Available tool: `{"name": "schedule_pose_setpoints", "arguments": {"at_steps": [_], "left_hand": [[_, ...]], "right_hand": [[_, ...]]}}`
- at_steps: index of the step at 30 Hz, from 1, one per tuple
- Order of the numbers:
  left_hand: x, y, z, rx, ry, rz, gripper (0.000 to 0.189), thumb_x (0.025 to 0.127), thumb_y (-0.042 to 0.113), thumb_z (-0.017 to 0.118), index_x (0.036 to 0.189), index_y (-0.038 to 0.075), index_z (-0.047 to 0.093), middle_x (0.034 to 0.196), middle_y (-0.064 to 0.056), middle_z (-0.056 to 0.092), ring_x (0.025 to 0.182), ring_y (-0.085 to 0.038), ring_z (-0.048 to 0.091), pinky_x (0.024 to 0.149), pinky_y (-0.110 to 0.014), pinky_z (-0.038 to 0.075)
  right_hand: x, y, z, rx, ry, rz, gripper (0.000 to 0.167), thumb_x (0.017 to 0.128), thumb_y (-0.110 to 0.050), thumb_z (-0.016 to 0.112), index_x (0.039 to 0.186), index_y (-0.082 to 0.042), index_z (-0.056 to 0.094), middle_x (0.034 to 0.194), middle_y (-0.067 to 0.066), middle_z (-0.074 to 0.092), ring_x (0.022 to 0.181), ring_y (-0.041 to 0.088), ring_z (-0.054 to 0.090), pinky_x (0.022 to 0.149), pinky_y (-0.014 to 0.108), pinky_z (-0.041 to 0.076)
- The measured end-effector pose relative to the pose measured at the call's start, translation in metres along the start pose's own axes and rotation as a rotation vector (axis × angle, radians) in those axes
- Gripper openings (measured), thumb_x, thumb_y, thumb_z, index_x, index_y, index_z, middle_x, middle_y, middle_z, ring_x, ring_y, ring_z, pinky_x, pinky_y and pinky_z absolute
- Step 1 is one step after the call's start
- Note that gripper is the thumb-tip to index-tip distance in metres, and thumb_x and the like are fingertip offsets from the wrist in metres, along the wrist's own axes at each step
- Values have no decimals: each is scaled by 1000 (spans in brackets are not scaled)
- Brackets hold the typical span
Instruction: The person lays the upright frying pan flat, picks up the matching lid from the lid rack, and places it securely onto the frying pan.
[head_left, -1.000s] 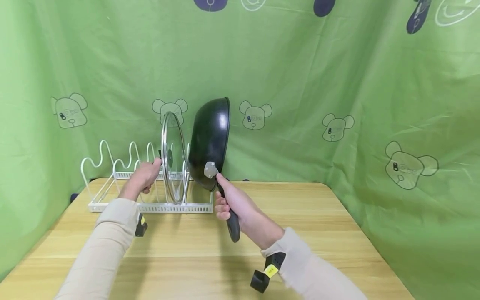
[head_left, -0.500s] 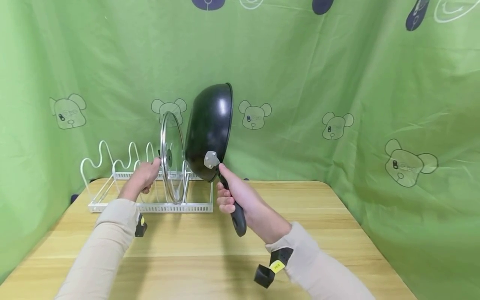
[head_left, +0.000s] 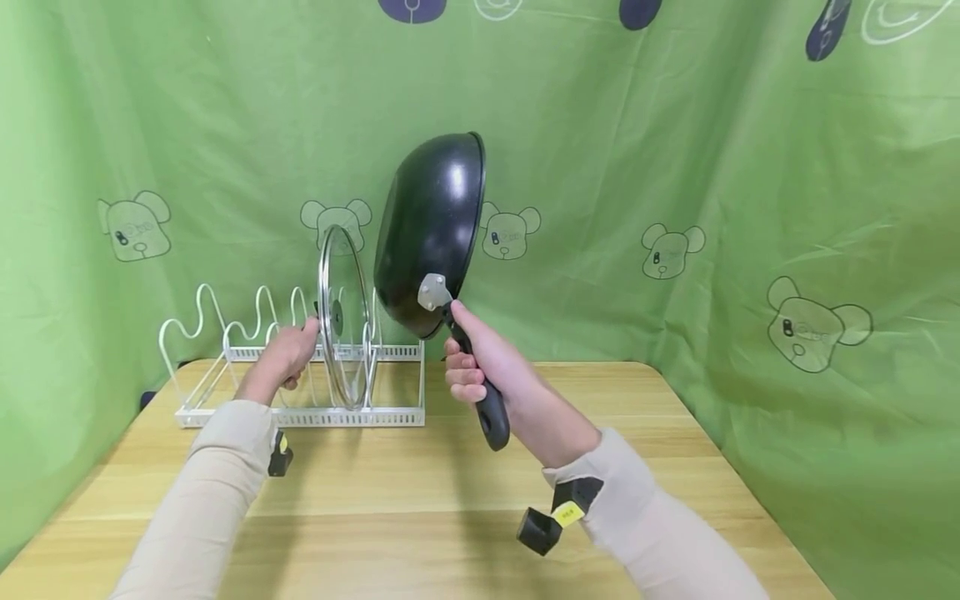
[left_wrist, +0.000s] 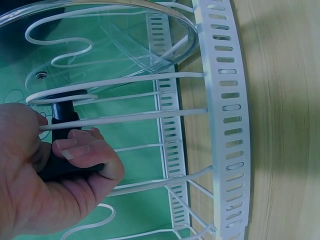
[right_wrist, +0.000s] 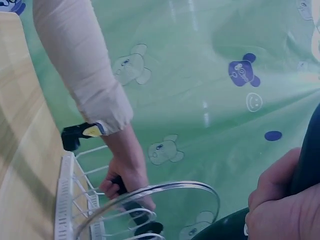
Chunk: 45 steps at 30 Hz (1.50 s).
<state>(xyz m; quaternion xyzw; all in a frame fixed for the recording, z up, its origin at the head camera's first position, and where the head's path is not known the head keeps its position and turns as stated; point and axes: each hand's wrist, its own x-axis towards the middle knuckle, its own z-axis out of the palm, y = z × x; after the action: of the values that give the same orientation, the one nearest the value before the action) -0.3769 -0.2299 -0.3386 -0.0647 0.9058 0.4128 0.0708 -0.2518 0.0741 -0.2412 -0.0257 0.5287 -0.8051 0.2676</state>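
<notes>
A black wok (head_left: 431, 221) is tilted on its side in the air above the right end of a white wire rack (head_left: 382, 417). My right hand (head_left: 495, 358) grips its black handle (head_left: 492, 412), the thumb lying along the top near the metal bracket. A glass lid (head_left: 345, 333) with a steel rim stands upright among the rack's wires. My left hand (left_wrist: 70, 175) curls its fingers round the lid's black knob (left_wrist: 62, 112), on the lid's left side. In the right wrist view, the wok shows only as a dark edge beside my right hand (right_wrist: 285, 205).
The rack's wavy dividers (head_left: 191, 325) rise at the left of the lid. A wooden table (head_left: 600, 467) carries the rack near its back edge. Green patterned cloth (head_left: 585, 142) hangs behind and at both sides. Each wrist wears a small black camera (head_left: 551, 517).
My right hand has lifted the wok up and slightly to the right, away from the rack, and its tilt has increased. My left hand and the lid have stayed put.
</notes>
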Motion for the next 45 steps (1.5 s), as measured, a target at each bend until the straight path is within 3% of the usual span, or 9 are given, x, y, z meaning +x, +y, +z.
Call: {"name": "schedule_pose_setpoints", "arguments": {"at_steps": [14, 21, 33, 45], "left_hand": [[-2, 0, 1, 3, 5, 8, 65, 103, 55, 9, 98, 3, 48, 60, 3, 40, 47, -12, 40, 50, -27, 45], [-3, 1, 1, -6, 8, 7, 59, 103, 54, 11, 91, 7, 45, 59, 3, 40, 46, -12, 40, 49, -27, 46], [-4, 0, 0, -3, 12, 10, 61, 103, 55, 10, 92, 6, 45, 60, 3, 40, 46, -12, 40, 49, -27, 45], [-1, -1, 0, 16, 6, 8, 61, 102, 54, 10, 89, 6, 45, 59, 2, 42, 45, -13, 43, 49, -28, 46]], "right_hand": [[-14, -25, -10, -43, 38, -59, 50, 104, -56, 44, 77, -14, 39, 52, -10, 32, 35, 0, 33, 33, 13, 26], [-16, -27, -20, -47, 83, -59, 50, 104, -55, 44, 77, -14, 39, 52, -10, 32, 36, 0, 32, 33, 13, 26], [-18, -26, -40, -128, 166, -50, 50, 104, -55, 43, 79, -13, 37, 55, -9, 31, 37, 1, 31, 34, 13, 26], [-17, -18, -58, -157, 223, -45, 41, 106, -42, 51, 83, -12, 34, 59, -8, 31, 40, 1, 31, 36, 12, 26]]}}
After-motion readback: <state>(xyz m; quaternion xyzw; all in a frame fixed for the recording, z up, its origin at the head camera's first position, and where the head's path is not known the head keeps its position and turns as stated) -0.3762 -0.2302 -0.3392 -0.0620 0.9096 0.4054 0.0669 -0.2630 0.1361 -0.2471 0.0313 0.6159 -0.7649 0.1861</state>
